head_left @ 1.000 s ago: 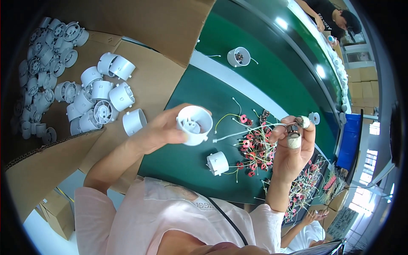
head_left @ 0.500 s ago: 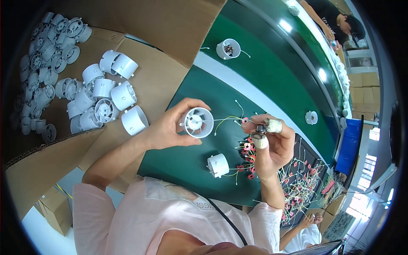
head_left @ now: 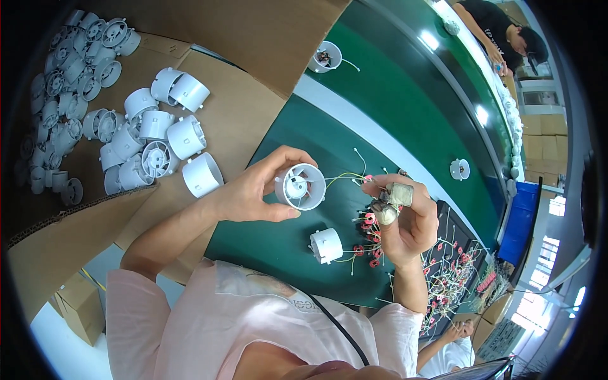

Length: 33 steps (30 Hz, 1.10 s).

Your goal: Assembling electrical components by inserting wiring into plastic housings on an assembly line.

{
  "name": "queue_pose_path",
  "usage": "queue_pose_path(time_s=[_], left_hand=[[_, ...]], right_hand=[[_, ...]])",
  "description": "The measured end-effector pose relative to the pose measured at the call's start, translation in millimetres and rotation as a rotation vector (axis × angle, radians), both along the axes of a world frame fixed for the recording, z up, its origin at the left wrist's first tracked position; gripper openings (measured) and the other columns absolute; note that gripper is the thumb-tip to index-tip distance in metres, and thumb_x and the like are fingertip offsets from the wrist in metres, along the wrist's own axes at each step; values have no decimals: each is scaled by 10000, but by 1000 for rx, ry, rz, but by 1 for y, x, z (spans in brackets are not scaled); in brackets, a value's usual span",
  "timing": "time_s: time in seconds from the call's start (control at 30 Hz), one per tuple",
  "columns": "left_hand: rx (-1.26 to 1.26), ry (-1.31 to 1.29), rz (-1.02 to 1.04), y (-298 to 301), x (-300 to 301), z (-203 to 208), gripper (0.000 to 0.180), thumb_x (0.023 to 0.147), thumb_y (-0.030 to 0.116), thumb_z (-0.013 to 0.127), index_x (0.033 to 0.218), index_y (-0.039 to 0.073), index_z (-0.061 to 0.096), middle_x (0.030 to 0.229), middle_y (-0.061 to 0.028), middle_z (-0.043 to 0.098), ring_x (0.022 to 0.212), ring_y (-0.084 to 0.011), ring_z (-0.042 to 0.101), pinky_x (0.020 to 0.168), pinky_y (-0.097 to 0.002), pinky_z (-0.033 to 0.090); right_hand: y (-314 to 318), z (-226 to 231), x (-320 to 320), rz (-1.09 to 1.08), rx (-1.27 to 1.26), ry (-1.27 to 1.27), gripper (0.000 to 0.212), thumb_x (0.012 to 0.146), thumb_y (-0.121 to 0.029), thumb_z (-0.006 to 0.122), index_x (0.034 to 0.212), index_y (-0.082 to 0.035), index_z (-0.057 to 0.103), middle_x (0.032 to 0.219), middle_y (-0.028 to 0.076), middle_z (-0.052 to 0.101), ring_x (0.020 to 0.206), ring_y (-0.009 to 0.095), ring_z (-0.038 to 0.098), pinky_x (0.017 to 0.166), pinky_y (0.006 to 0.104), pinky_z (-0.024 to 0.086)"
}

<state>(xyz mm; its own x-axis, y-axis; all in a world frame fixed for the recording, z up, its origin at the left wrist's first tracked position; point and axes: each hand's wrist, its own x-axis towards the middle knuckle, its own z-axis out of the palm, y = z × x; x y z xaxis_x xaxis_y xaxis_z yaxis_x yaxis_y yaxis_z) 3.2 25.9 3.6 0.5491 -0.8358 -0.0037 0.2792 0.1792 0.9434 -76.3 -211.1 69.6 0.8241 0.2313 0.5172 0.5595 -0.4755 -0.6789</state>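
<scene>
My left hand (head_left: 269,187) is wrapped round a white round plastic fan housing (head_left: 300,186), its open end with inner blades facing up. To its right, my right hand (head_left: 408,215) pinches a small dark part (head_left: 384,206) between thumb and forefinger, whose tips are wrapped in pale tape. The fingers hide most of that part, and its kind is unclear. Just below lies a cluster of red ring-shaped parts with thin wires (head_left: 369,231) on the green table (head_left: 285,247). Another white housing (head_left: 326,246) lies on its side nearer my body, with wires by its right end.
An open cardboard box (head_left: 244,101) at the left holds many white housings (head_left: 154,125). Beyond the table, a green conveyor belt (head_left: 399,95) carries housings. A dark tray (head_left: 446,278) of wired red parts stands at right. Co-workers are at far right (head_left: 500,35) and lower right (head_left: 453,348).
The housing in my left hand has shifted slightly right and tilted. The pale wire between it and my right hand no longer shows. Housings on the belt have moved left.
</scene>
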Motion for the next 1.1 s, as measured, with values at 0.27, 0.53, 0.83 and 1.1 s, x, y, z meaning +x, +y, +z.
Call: queue_pose_path(time_s=[0.27, 0.53, 0.83, 1.1], left_hand=[[58, 6, -29, -2, 0, 3, 710, 694, 105, 727, 1295, 38, 356, 1205, -71, 462, 1155, -161, 488, 997, -329, 393], [72, -15, -35, -1, 1, 2, 714, 695, 124, 727, 1301, 44, 357, 1209, -72, 468, 1155, -162, 490, 995, -328, 394], [148, -286, 6, -2, 0, 7, 661, 691, 84, 733, 1271, 43, 418, 1199, -81, 507, 1124, -188, 522, 961, -321, 414], [188, -640, 234, -5, -9, 8, 616, 674, 108, 790, 1210, 40, 493, 1169, -126, 533, 1053, -302, 546, 890, -382, 450]], right_hand=[[4, 7, -2, -38, -121, -37, 233, 865, 20, 568, 1073, 50, 468, 1023, 266, 588, 817, 300, 666, 702, 360, 572], [-1, 6, -1, -62, -196, -73, 217, 856, 29, 568, 1051, 58, 478, 993, 267, 607, 805, 296, 672, 688, 357, 572], [15, 8, 7, 124, -26, 41, 203, 831, 43, 584, 1023, 48, 518, 988, 232, 620, 794, 253, 649, 644, 321, 535], [46, 14, 8, -61, -52, 498, 250, 801, 31, 628, 1039, 27, 551, 975, 143, 625, 806, 251, 630, 648, 312, 502]])
